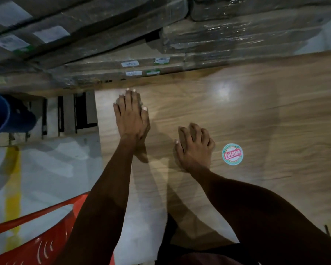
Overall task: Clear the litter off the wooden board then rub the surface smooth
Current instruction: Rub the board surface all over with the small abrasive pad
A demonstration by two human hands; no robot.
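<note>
The wooden board (246,115) is a large pale wood-grain sheet that fills the right and middle of the view. A round teal and red sticker (232,154) lies on it. My left hand (131,116) is stretched out flat on the board near its left edge, fingers together, and a bit of pale material shows under the fingertips. My right hand (195,148) rests on the board just left of the sticker with its fingers curled. Whether it holds anything is unclear.
Plastic-wrapped cardboard packs (227,35) are stacked along the board's far edge. A red plastic chair (38,236) stands at the lower left on a grey floor with a yellow line (12,188). A blue cylinder (0,113) is at the left, and a slatted pallet (71,113) lies beside the board.
</note>
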